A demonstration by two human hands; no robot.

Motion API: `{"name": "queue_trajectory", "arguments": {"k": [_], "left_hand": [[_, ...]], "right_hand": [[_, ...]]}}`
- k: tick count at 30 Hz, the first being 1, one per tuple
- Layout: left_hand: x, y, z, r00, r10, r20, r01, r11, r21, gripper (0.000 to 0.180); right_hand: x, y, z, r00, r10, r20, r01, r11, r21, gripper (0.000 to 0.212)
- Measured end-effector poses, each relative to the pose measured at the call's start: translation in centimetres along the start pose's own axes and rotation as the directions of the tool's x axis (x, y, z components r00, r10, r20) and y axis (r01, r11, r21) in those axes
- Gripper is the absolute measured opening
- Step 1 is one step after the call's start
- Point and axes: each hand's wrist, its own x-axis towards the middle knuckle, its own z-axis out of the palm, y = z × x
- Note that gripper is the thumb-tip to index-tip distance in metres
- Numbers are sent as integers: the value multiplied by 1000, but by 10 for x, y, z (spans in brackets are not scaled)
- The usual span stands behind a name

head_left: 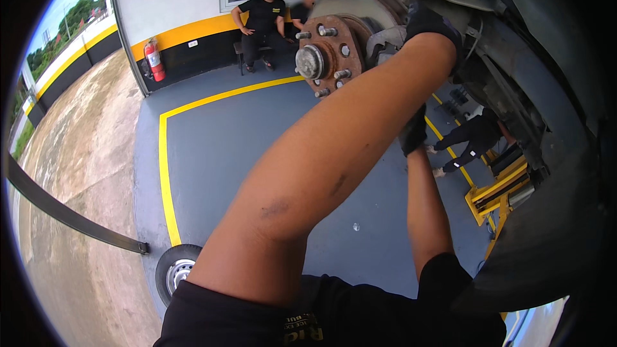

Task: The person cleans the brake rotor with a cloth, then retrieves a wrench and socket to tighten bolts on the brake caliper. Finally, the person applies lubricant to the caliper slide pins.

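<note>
I see a big, smooth floor (218, 154), and it's blue-gray. A fat yellow line (164, 173) runs over it and turns a corner. At one end of the line lies a wheel (175, 272) with a black tire and a silver middle, but part of it is hidden. There's a tiny pale spot (355, 226) too, too small to tell what it is. By the wall stands a dark bench (240, 58). Across the floor is a yellow metal stand (506, 189).
</note>
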Motion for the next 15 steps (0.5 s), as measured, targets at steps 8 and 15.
{"name": "queue_trajectory", "arguments": {"k": [8,15], "left_hand": [[-6,4,-29,947,89,309,-155,969,193,39],[-9,7,-40,931,135,340,-235,934,270,36]], "right_hand": [[3,-21,16,987,147,-69,-149,989,-11,56],[18,-21,23,962,253,-100,-250,967,45,53]]}}
